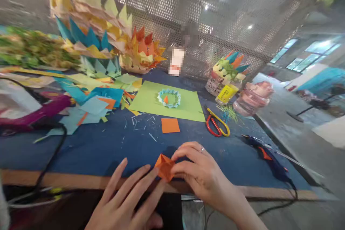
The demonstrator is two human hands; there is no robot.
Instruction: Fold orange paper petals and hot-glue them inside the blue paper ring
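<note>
A small orange folded paper [165,168] with raised creases is at the table's front edge. My right hand [201,172], wearing a ring, pinches its right side between fingers and thumb. From the left, my left hand [134,194] reaches in with its fingers stretched and spread. Two of its fingertips touch the paper's left and lower edges. A flat orange paper square [170,125] lies just beyond. Farther back, a ring of folded light-blue paper [178,97] with a small orange folded piece [166,99] inside it rests on a green sheet [188,109].
Red-and-yellow scissors [217,122] and a glue gun [269,158] lie to the right, near a yellow-labelled bottle [226,93] and a pink jar [253,97]. Paper scraps [72,115] and a purple object [51,113] with a black cord occupy the left. Paper crowns [99,43] stand behind.
</note>
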